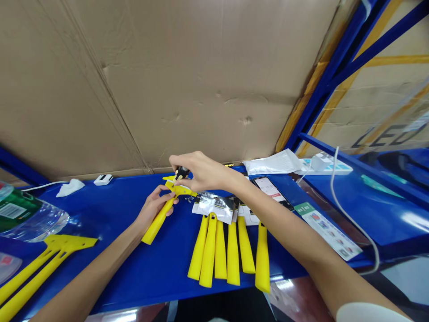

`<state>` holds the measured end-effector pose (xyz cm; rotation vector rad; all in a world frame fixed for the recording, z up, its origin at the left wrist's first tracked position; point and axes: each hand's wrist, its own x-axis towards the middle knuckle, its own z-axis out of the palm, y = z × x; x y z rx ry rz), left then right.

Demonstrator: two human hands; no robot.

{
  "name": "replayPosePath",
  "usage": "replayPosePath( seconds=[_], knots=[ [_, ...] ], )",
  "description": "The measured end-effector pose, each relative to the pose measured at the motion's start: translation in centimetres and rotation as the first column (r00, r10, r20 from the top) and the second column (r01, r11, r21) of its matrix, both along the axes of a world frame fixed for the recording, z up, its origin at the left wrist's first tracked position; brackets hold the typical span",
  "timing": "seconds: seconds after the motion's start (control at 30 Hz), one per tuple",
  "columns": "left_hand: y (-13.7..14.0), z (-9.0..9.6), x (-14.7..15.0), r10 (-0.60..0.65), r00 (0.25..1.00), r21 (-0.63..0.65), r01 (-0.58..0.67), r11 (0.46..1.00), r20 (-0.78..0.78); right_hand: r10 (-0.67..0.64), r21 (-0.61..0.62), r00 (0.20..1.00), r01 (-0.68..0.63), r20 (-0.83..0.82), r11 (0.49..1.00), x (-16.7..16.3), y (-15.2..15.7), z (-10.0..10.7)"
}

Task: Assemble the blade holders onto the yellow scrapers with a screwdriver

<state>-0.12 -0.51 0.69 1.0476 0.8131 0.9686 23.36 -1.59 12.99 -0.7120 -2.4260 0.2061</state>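
My left hand (154, 206) grips a yellow scraper (157, 223) just below its head, its handle slanting toward me. Over that head, my right hand (204, 172) is closed around a short black-and-yellow screwdriver (181, 173) that points down at it; the tip is hard to make out. Small metal bits (189, 199) lie on the blue table beside the head. Several yellow handles (233, 255) are laid out in a row to the right, their upper ends near clear plastic packets (214, 205). Two more yellow scrapers (63, 243) lie at the left.
A large green-labelled plastic bottle (30, 214) lies at the left. Behind are a white adapter (103, 180) and crumpled tissue (70, 188). To the right are a phone (270, 190), a printed card (331, 232), a white plastic bag (273, 163) and a power strip (338, 167). Cardboard (201, 80) stands behind.
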Motion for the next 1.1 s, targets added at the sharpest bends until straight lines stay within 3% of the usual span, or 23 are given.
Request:
replayPosePath(
  seconds=[0.43, 0.6, 0.7, 0.8, 0.87, 0.93, 1.1],
  knots=[
    [-0.2, 0.0, -0.2, -0.016, 0.999, 0.062, 0.014, 0.998, 0.032, -0.3, -0.041, 0.922, 0.319, 0.247, 0.947, 2.4, -1.9, 2.6],
    [-0.7, 1.0, -0.1, -0.01, 0.998, 0.062, 0.006, 0.998, 0.069, -0.288, -0.074, 0.912, 0.322, 0.291, 0.944, 4.1, -1.4, 3.2],
    [-1.2, 2.0, -0.1, 0.007, 0.991, 0.044, -0.013, 0.999, 0.134, -0.26, -0.173, 0.891, 0.342, 0.373, 0.924, 6.5, -0.7, 3.9],
    [-1.3, 3.2, -0.4, 0.032, 0.973, 0.02, -0.037, 0.999, 0.227, -0.2, -0.364, 0.86, 0.395, 0.47, 0.844, 9.6, 0.4, 4.1],
    [-1.3, 3.8, -0.8, 0.037, 0.96, 0.017, -0.044, 0.999, 0.279, -0.208, -0.429, 0.811, 0.485, 0.547, 0.762, 11.5, 1.4, 3.8],
    [-1.3, 4.1, -1.1, 0.037, 0.952, 0.024, -0.047, 0.999, 0.303, -0.264, -0.428, 0.742, 0.597, 0.617, 0.678, 12.9, 2.5, 3.0],
    [-1.3, 4.2, -1.6, 0.029, 0.941, 0.027, -0.041, 0.999, 0.336, -0.34, -0.342, 0.56, 0.78, 0.755, 0.524, 14.5, 5.0, 0.3]
  ],
)
